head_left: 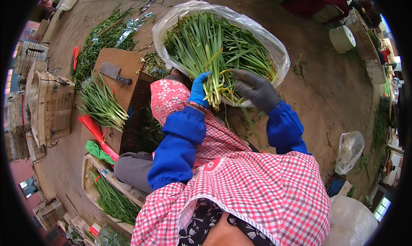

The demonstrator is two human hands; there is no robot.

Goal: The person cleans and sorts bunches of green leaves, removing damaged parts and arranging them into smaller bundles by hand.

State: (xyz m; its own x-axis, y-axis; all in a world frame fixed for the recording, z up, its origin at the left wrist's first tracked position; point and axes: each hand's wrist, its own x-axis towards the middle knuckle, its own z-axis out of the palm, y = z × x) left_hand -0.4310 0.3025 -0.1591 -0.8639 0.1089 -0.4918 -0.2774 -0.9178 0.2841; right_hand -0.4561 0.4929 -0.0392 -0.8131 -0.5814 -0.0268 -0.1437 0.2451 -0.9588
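Observation:
My left hand (200, 90), in a blue glove, is closed around the pale stem ends of a bunch of garlic chives (205, 46). The long flat leaves fan away from me over the heap. Just right of the stem ends is my right hand (257, 90), in a dark grey glove, with its fingers stretched out and apart; a thin yellowed leaf reaches close to its fingertips. Beneath both hands, a big clear plastic bag (281, 53) stands with its mouth spread around more loose chives (244, 44). A blurred green streak shows below my right hand.
At my left, a cleaver (112, 72) lies on a wooden board (113, 57), with a chive bundle (101, 102) at its edge. Red ties (96, 132) hang nearby. A crate (88, 171) holds bundled chives. Trimmings (101, 42) litter the floor; a white bucket (342, 38) stands far right.

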